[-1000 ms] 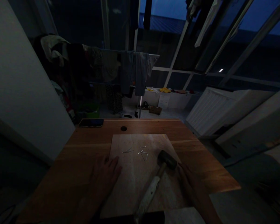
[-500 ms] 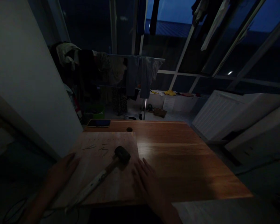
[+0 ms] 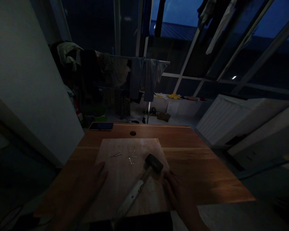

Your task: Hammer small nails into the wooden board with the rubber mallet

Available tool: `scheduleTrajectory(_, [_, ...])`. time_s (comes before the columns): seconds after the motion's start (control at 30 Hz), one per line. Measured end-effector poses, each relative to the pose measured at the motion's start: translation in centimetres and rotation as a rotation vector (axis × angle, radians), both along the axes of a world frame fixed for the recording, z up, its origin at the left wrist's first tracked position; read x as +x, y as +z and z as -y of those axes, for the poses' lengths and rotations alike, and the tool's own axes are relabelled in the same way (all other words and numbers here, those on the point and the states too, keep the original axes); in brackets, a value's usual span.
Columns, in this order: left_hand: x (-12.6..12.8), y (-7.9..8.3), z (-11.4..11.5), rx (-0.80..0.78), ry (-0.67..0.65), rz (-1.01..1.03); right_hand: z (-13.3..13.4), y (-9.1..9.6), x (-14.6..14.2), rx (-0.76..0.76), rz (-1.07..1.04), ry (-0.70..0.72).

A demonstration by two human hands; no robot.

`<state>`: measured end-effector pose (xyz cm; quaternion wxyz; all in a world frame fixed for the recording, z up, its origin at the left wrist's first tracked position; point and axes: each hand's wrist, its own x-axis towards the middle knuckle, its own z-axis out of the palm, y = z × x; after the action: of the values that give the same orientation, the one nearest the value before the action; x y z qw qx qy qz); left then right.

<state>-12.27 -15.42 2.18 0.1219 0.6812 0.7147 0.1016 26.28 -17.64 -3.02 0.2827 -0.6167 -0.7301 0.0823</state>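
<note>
A pale wooden board (image 3: 118, 181) lies on the brown wooden table, its near edge reaching the table's front. My left hand (image 3: 92, 184) is closed along the board's left edge, dim and slightly blurred. At the right edge, my right hand (image 3: 179, 191) grips the board, fingers beside the mallet's head. A mallet with a black head (image 3: 154, 163) rests diagonally on the board, its pale, worn handle (image 3: 131, 196) pointing toward me and past the front edge. Several loose nails (image 3: 115, 155) lie on the board's far half, near a row of small dark marks.
On the table (image 3: 202, 173), a phone (image 3: 101, 126) lies at the far left, near a round dark hole (image 3: 133, 133). Beyond stands a rack with hanging clothes (image 3: 137, 78). A white wall or panel (image 3: 26, 80) rises at left; a white ribbed cabinet (image 3: 214, 118) stands right.
The board has slid right across the table between my hands, carrying the mallet and nails with it. Both hands have shifted right along with it.
</note>
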Motion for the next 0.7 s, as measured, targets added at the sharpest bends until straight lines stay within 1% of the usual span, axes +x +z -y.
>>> scheduleTrajectory(0.07, [1.6,0.2,-0.4,-0.007,-0.076,-0.015,0.7,-0.1,0.9,0.034,-0.047,-0.084])
scheduleTrajectory(0.13, [3.1,0.0,-1.7,0.056,-0.155,-0.057,1.4,0.2,0.4,0.025,-0.109,-0.127])
scheduleTrajectory(0.17, [3.8,-0.3,-2.5,0.099,-0.194,-0.074,1.6,0.5,-0.3,-0.002,-0.143,-0.122])
scheduleTrajectory(0.2, [4.6,-0.8,-3.5,0.138,-0.233,-0.079,1.7,0.9,-1.2,-0.063,-0.18,-0.083])
scheduleTrajectory(0.23, [5.4,-1.3,-4.5,0.15,-0.264,-0.075,1.7,1.5,-2.2,-0.141,-0.211,-0.023])
scheduleTrajectory(0.3, [7.3,-2.4,-6.3,0.128,-0.328,-0.073,1.2,2.6,-4.3,-0.247,-0.205,0.041])
scheduleTrajectory(0.37, [9.4,-3.4,-7.7,0.128,-0.452,-0.057,0.5,3.5,-5.7,-0.31,-0.184,0.047])
scheduleTrajectory(0.43, [11.4,-4.0,-8.5,0.139,-0.597,-0.028,-0.1,3.7,-6.3,-0.343,-0.198,0.034])
scheduleTrajectory(0.5, [13.3,-4.3,-8.7,0.141,-0.732,0.01,-0.3,3.4,-5.9,-0.34,-0.268,0.026])
scheduleTrajectory(0.57, [14.8,-4.4,-8.6,0.135,-0.851,0.057,-0.2,2.6,-4.9,-0.297,-0.389,0.001])
scheduleTrajectory(0.63, [15.8,-4.3,-8.3,0.133,-0.92,0.095,0.1,2.0,-3.4,-0.247,-0.548,-0.042])
scheduleTrajectory(0.7, [16.6,-4.0,-8.1,0.125,-0.935,0.112,0.3,1.6,-2.0,-0.232,-0.688,-0.09])
